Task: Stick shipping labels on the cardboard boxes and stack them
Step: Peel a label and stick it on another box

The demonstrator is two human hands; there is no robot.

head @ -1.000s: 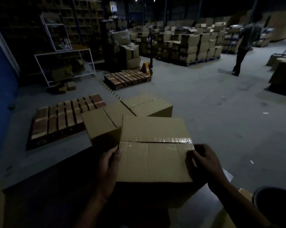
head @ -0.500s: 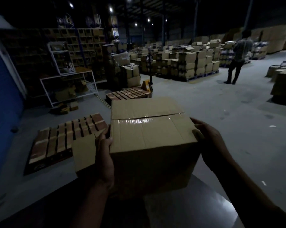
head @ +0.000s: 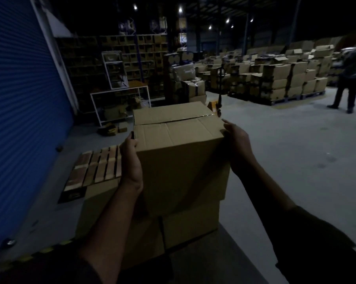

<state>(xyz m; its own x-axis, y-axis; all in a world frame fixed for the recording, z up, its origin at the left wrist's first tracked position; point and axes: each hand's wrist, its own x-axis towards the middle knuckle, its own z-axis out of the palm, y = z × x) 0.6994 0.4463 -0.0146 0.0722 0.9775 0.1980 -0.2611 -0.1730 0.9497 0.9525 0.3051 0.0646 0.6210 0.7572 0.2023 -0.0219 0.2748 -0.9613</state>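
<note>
Both hands clamp the cardboard box (head: 179, 152): left hand (head: 131, 160) flat on its left side, right hand (head: 237, 144) at the top right edge. Box sits directly over the lower boxes (head: 189, 224), apparently touching; straight down finishes the stack.
</note>
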